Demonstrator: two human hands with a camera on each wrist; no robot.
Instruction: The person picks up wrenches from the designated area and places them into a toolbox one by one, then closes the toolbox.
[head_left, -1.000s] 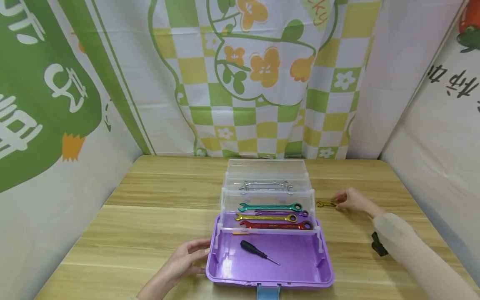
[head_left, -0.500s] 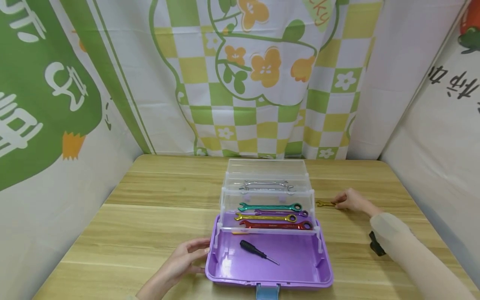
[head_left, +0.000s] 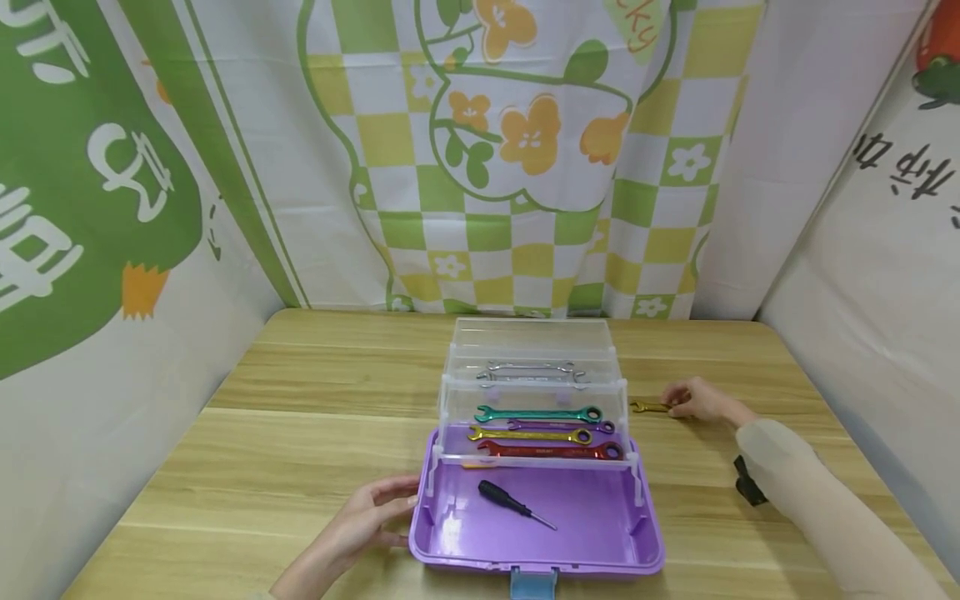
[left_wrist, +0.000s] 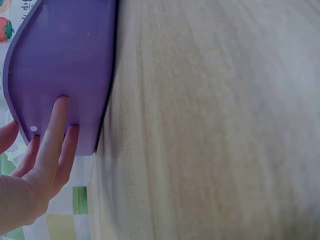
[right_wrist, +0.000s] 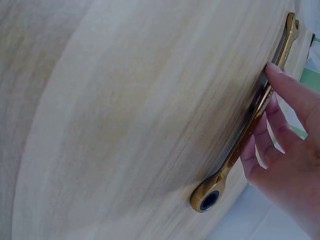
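Note:
A purple toolbox [head_left: 592, 533] stands with its clear stacked trays [head_left: 617, 400] raised at the back. My left hand [head_left: 358, 523] is at the box's left side, its extended fingers [left_wrist: 50, 142] against the purple wall. On the table to the right, my right hand [head_left: 703, 402] pinches a gold ratchet wrench [right_wrist: 239, 146] by its shank, thumb on one side and fingers on the other. The wrench lies close along the tabletop, ring end and open end both showing in the right wrist view. Teal [head_left: 536, 414], purple, gold and red [head_left: 547, 451] wrenches lie in the front tray.
A black-handled screwdriver [head_left: 501, 497] lies on the box's purple floor. Silver wrenches [head_left: 534, 367] are in a rear tray. A blue latch [head_left: 533, 582] hangs off the box's front. Under the right sleeve is a black object [head_left: 750, 482]. Printed curtains [head_left: 525, 258] border the wooden table [head_left: 315, 375].

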